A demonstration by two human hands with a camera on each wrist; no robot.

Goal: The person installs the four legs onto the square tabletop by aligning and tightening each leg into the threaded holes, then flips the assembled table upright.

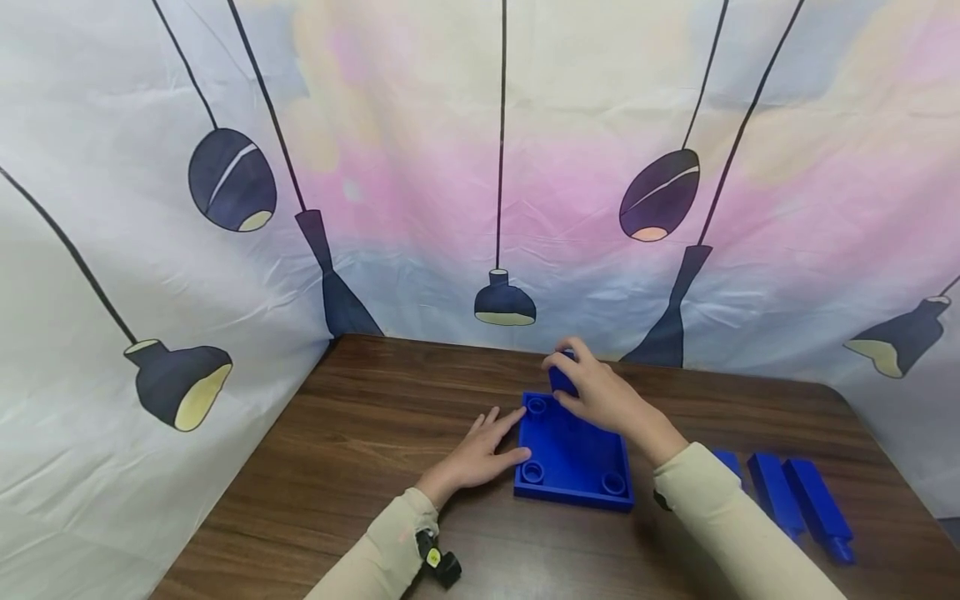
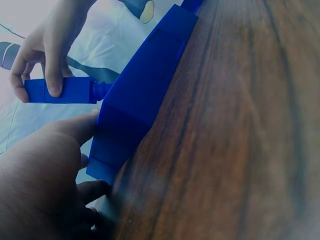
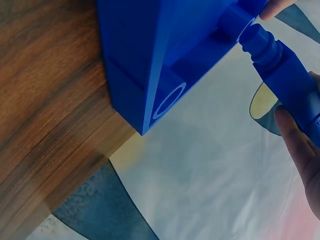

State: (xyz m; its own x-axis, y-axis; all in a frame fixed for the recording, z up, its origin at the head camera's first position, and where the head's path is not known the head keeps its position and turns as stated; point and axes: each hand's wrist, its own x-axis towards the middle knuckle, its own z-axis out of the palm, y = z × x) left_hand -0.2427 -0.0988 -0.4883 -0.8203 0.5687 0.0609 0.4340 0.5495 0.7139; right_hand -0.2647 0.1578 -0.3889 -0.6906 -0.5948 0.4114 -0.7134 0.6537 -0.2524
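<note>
A square blue tray-like panel (image 1: 573,454) with a raised rim lies on the table, round sockets (image 1: 613,483) visible in three corners; my right hand and arm cover the far right corner. Fingers and thumb of my right hand (image 1: 600,400) grip a blue leg (image 3: 295,85) above the panel's far side. Its ridged, screw-like end (image 3: 260,42) points down toward the panel, close to a socket; whether they touch I cannot tell. With fingers spread, my left hand (image 1: 476,454) rests against the panel's left edge.
To the right on the wooden table (image 1: 352,442), several more blue legs lie side by side, one leg (image 1: 776,492) next to another leg (image 1: 819,504) and a third leg (image 1: 727,461) partly behind my right sleeve. A cloth backdrop (image 1: 420,208) printed with lamps hangs behind.
</note>
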